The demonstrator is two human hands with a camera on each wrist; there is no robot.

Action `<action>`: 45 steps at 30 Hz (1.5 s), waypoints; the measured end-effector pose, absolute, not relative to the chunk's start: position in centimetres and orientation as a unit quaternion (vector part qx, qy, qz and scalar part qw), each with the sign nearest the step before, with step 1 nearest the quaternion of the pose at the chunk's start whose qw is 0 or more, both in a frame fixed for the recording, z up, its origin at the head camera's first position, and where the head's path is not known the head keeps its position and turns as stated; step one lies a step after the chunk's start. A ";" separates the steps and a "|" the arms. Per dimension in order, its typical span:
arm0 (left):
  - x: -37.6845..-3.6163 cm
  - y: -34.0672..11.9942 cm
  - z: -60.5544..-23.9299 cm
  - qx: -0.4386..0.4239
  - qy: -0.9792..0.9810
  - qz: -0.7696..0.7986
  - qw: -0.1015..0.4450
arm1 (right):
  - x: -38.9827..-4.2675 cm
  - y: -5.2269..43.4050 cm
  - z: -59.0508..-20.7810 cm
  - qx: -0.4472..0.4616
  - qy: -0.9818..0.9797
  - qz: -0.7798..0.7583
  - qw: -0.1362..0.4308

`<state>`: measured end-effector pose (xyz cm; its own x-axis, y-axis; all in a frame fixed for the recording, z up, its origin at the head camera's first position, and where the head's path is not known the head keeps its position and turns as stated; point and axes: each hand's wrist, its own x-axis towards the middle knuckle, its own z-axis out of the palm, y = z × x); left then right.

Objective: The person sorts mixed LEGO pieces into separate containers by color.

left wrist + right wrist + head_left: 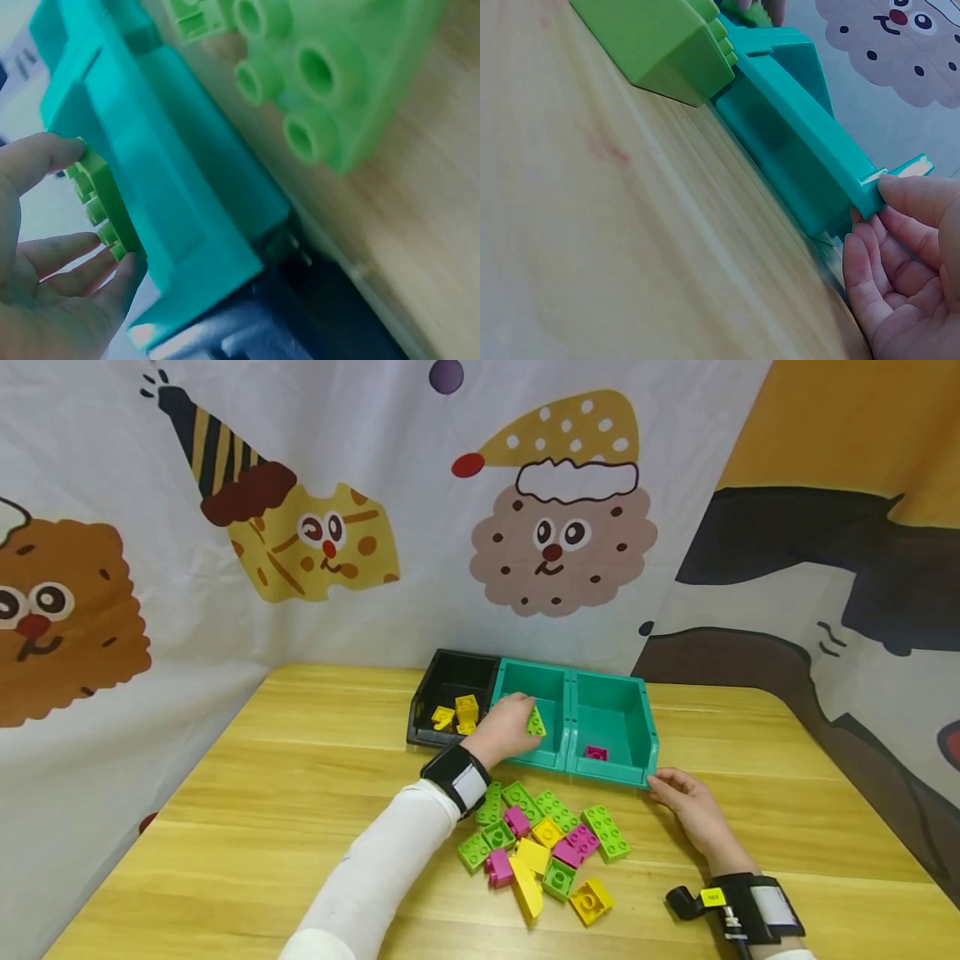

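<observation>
My left hand (522, 720) pinches a small green brick (536, 722) between thumb and fingers over the middle teal bin (551, 678). The left wrist view shows that green brick (99, 202) in my left hand (52, 217), right beside the teal bin wall (187, 195). My right hand (663, 785) holds the front right corner of the right teal bin (651, 758). In the right wrist view the thumb of my right hand (881, 217) lies on that bin's corner (866, 196), with the fingers (859, 262) against its side. One pink brick (596, 752) lies in the right bin.
A black bin (450, 672) to the left of the teal bins holds a few yellow bricks (465, 708). A pile of several green, pink and yellow bricks (543, 847) lies on the wooden table (300, 793) between my arms. A cartoon-print cloth (337, 527) hangs behind.
</observation>
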<state>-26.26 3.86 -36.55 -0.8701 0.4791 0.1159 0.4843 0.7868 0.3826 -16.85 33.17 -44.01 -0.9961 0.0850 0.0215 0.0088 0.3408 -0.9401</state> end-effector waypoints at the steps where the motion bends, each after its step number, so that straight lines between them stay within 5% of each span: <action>1: -26.3 4.2 -36.7 -0.253 -0.947 -0.196 0.002 | -16.8 33.2 -44.0 -0.029 -0.818 0.574 0.033; 45: -27.4 6.4 -38.2 -0.245 -0.953 -0.137 -0.116 | -16.8 33.2 -43.8 -0.040 -0.821 0.569 0.028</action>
<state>-27.42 6.37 -38.19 -0.8533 0.4979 -0.1551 0.4343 0.8431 0.3171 -16.80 33.17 -43.83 -0.9952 0.0983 0.0009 0.0336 0.3490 -0.9365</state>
